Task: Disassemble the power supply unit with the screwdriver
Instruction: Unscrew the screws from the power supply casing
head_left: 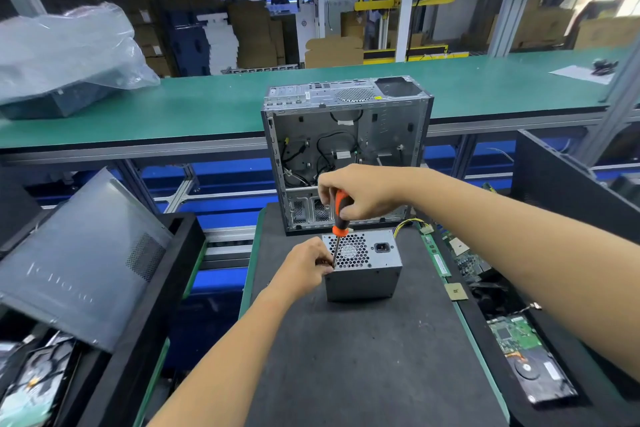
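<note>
The right hand (360, 191) is closed round the orange-and-black handle of the screwdriver (338, 218), gripping it from above; the left hand (306, 265), lower and nearer the viewer, is curled against the near-left top corner of the power supply unit (362, 265), its fingertips pinching at the point where the blade comes down. The tool's long axis runs nearly upright, leaning slightly so that the handle sits farther away than the tip, and the tip meets the unit's upward-facing grille face at its left edge, just beside the left fingers. The working point thus lies directly below the right hand and touching the left, so the left hand is the nearer of the two to the fastener; whether a screw is seated under the tip cannot be told. The unit is a grey metal box standing on the dark mat (363, 357) in front of the person, its top face showing a honeycomb fan grille and a black mains socket to the right of it, with a bundle of yellow and black wires leaving its far right corner. The open computer case (346, 149) stands just behind it, apart from it.
</note>
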The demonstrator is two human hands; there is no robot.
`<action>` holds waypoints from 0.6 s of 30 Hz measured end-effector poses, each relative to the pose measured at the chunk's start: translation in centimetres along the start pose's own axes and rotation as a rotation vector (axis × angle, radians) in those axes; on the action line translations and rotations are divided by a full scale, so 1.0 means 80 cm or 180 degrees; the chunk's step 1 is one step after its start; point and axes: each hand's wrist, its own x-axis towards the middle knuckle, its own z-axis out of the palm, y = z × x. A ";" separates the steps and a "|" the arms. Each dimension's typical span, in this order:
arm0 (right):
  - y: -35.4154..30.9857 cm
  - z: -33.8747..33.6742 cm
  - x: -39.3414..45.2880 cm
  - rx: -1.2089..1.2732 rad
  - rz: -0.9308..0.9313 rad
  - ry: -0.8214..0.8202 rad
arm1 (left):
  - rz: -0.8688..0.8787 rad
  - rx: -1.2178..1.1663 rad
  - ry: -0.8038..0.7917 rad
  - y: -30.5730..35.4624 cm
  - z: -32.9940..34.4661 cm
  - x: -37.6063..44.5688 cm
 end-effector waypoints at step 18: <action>0.003 0.002 0.001 0.0093 0.0201 0.0060 | -0.0026 0.0396 0.0058 0.009 0.005 -0.003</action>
